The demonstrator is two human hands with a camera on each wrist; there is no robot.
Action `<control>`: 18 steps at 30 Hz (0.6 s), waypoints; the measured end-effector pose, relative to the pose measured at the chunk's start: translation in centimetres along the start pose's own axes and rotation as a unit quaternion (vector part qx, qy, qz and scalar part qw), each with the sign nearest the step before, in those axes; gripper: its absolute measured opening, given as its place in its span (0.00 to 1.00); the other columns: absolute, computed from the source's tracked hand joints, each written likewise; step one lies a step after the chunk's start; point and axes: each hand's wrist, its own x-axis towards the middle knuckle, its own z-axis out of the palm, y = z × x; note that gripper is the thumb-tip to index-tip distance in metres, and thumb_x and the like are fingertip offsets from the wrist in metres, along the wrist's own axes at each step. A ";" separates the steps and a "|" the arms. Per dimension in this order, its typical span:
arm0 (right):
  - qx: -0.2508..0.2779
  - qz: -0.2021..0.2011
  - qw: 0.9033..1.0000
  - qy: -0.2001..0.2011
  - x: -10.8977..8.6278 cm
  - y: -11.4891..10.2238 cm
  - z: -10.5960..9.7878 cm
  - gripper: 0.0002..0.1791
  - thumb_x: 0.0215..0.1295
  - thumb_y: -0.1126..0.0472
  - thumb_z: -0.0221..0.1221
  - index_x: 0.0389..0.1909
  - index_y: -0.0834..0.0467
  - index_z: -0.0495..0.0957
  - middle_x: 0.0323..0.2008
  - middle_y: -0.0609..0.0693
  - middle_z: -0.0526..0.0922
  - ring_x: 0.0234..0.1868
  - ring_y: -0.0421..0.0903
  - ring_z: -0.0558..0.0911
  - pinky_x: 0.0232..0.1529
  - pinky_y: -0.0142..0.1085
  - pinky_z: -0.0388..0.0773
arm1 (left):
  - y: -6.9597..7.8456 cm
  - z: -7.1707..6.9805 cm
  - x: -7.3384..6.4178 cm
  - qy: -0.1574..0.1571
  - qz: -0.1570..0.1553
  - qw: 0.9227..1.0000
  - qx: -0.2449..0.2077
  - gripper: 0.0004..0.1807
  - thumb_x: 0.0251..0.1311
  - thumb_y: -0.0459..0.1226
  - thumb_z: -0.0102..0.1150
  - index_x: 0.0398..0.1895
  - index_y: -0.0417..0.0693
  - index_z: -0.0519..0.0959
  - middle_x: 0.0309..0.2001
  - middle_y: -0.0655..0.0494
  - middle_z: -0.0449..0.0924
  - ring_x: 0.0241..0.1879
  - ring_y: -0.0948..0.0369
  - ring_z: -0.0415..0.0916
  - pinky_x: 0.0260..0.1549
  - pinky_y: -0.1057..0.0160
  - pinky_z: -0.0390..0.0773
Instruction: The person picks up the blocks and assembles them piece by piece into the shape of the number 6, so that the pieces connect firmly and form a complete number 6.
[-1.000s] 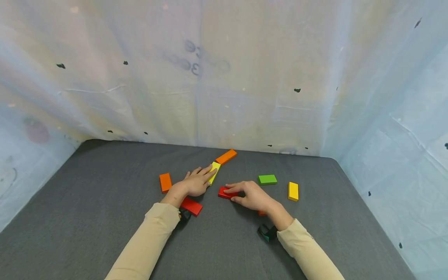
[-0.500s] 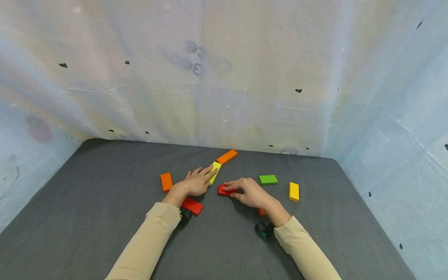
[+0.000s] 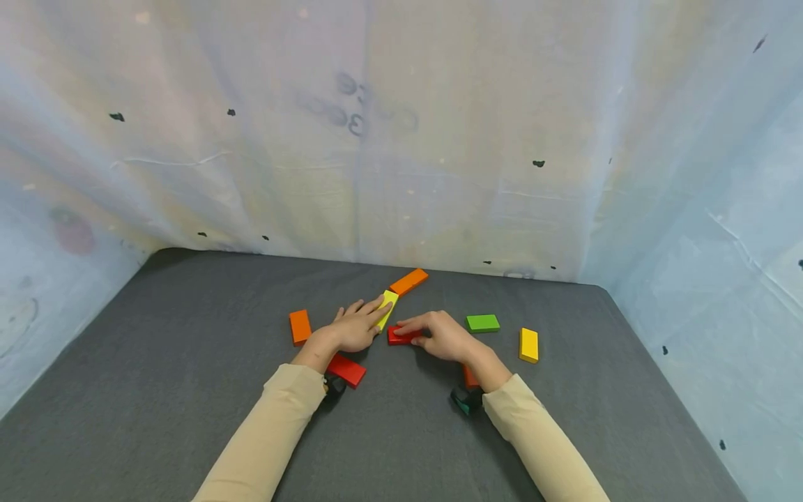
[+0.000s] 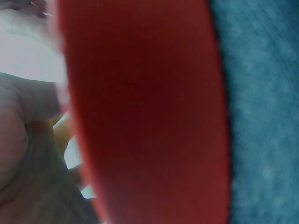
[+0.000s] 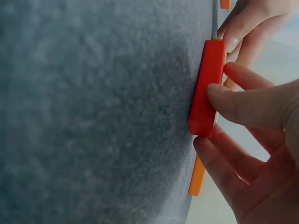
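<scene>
My left hand (image 3: 353, 330) lies with its fingers spread, the fingertips on a yellow block (image 3: 392, 298). That block's far end meets an orange block (image 3: 409, 282), which is set at an angle to it. My right hand (image 3: 447, 337) pinches a red block (image 3: 395, 338) flat on the table, close to the near end of the yellow one. In the right wrist view the thumb presses one face of this red block (image 5: 208, 88), and other fingers reach around its edges. Another red block (image 3: 347, 370) lies beside my left wrist and fills much of the left wrist view.
To the left sits an orange block (image 3: 300, 327). On the right are a green block (image 3: 482, 323) and a darker yellow block (image 3: 529, 345). A further orange block (image 3: 470, 377) is partly hidden under my right wrist. Plastic sheeting (image 3: 439, 139) walls the grey table (image 3: 157, 362).
My right hand has slid the red block a little forward and left, closer to the yellow block. The left hand stays in place on the yellow block.
</scene>
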 end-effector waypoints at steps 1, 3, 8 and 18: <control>0.004 0.004 1.000 -0.002 0.1 0.0 0.0 0.20 0.63 0.73 0.57 0.54 0.55 0.81 0.58 0.51 0.79 0.41 0.51 0.83 0.35 0.34 0.75 | 0.0 0.0 0.0 0.000 0.000 1.000 -0.001 0.30 0.74 0.41 0.42 0.77 0.58 0.50 0.78 0.55 0.40 0.75 0.43 0.39 0.68 0.34 0.40; 0.011 0.010 1.000 -0.006 0.3 0.1 0.0 0.21 0.63 0.74 0.57 0.54 0.54 0.81 0.58 0.51 0.79 0.27 0.47 0.77 0.27 0.30 0.67 | 0.0 0.0 0.0 -0.001 0.001 1.000 -0.004 0.30 0.74 0.41 0.42 0.77 0.57 0.50 0.78 0.54 0.41 0.75 0.42 0.39 0.68 0.34 0.40; 0.032 0.012 0.999 -0.015 0.8 0.2 -0.1 0.22 0.63 0.75 0.57 0.54 0.54 0.81 0.59 0.51 0.78 0.17 0.40 0.64 0.21 0.29 0.55 | 0.0 -0.1 0.1 -0.002 0.002 1.000 -0.007 0.30 0.74 0.41 0.41 0.77 0.58 0.49 0.78 0.55 0.40 0.75 0.43 0.38 0.68 0.34 0.40; 0.038 0.013 0.999 -0.017 1.2 0.3 -0.2 0.22 0.63 0.74 0.56 0.54 0.54 0.81 0.59 0.51 0.78 0.37 0.51 0.80 0.25 0.29 0.59 | 0.1 -0.1 -0.1 -0.004 0.001 1.000 -0.009 0.30 0.74 0.41 0.41 0.77 0.58 0.49 0.78 0.56 0.40 0.75 0.43 0.38 0.69 0.35 0.39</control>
